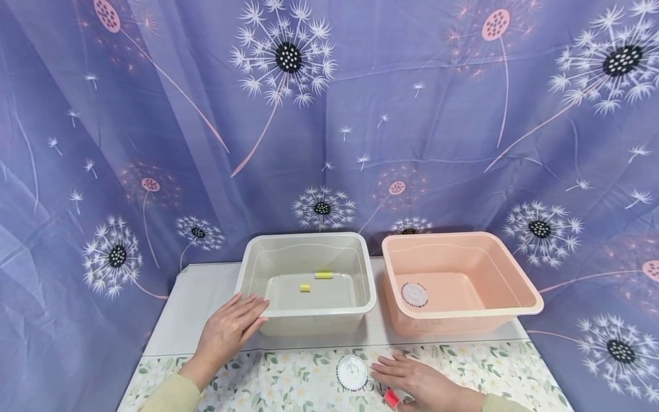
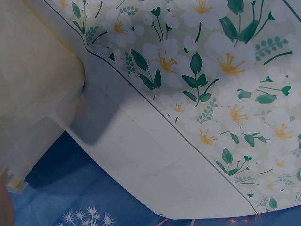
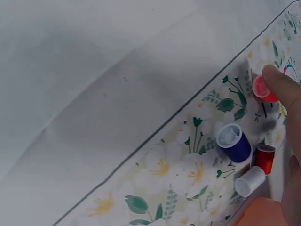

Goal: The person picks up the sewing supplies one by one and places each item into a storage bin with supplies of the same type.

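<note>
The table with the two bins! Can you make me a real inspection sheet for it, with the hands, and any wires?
Surface: table cover, white behind, flowery nearer the person.
Job's things: grey bin with two yellow cylinders; pink bin with a white disc; second disc on the flowery part; red spool.
Clutter: blue spool, dark red spool and white spool close together; an orange thing, unclear what.
Grips: left hand rests on the grey bin's edge; right hand holds the red spool.
Cables: nothing seen.
Surroundings: purple-blue dandelion curtain behind and at both sides.
</note>
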`<state>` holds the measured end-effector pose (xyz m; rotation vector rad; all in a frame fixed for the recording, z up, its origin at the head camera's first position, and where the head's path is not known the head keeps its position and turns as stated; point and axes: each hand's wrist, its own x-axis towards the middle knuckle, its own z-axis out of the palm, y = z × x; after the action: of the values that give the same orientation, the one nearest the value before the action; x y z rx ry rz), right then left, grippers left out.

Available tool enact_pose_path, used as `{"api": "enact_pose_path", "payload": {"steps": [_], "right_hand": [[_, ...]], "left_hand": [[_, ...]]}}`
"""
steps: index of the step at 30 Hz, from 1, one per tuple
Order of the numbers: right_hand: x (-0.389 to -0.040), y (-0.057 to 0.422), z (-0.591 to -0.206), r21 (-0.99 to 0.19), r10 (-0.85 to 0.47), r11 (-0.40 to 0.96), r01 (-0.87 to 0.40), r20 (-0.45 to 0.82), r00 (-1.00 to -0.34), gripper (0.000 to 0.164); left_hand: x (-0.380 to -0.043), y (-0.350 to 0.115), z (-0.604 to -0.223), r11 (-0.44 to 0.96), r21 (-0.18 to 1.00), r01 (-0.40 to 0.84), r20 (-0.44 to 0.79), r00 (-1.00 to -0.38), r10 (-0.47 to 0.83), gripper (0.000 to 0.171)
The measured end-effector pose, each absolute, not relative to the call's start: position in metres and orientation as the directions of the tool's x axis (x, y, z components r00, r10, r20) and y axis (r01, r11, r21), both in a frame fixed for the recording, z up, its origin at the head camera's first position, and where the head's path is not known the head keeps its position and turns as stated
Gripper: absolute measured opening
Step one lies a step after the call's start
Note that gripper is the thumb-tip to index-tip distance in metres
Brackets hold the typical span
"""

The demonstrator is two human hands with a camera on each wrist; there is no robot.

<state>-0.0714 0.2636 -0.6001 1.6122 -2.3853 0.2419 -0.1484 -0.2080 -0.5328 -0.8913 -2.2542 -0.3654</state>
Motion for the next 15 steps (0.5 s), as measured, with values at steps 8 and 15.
{"api": "enact_pose_path", "payload": {"steps": [8, 15], "right_hand": [[-0.070, 0.264, -0.607, -0.004, -0.893, 0.368, -0.930, 0.278, -0.355, 0.079], [-0.070, 0.265, -0.615, -0.016, -0.900, 0.360, -0.933, 0.256, -0.352, 0.068]], "left_hand": [[-0.149, -0.208, -0.533, 0.726, 0.006, 0.688, 0.684, -0.533, 0.499, 0.065], [-0.149, -0.208, -0.533, 0.725, 0.010, 0.689, 0.685, -0.533, 0.497, 0.064]]}}
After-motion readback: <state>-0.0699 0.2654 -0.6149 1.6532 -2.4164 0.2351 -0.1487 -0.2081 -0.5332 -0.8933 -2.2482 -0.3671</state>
